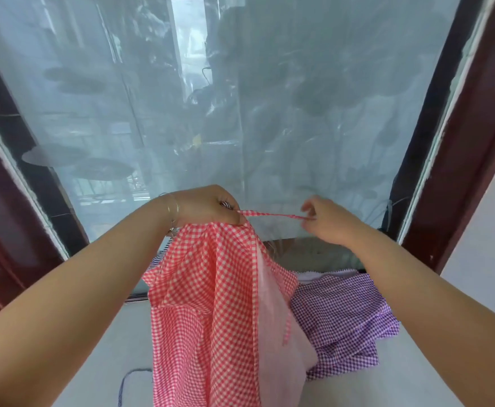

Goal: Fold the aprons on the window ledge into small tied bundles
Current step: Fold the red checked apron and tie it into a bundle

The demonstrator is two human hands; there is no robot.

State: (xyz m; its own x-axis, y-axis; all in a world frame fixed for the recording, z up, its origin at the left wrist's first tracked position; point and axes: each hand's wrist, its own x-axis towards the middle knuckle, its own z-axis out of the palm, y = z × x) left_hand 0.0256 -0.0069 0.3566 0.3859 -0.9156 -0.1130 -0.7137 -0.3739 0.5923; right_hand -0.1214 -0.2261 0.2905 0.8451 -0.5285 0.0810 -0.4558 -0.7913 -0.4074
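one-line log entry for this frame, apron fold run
stage: strap pulled out | left hand: grips red checked apron, held up | right hand: pinches strap end | purple checked apron: on ledge, unfolded

A large window pane (240, 98) fills the upper view, covered by a wrinkled clear plastic film (314, 160) through which blurred shapes outside show. A dark red wooden frame (475, 142) borders it on both sides, with a pale wall (487, 245) at right.
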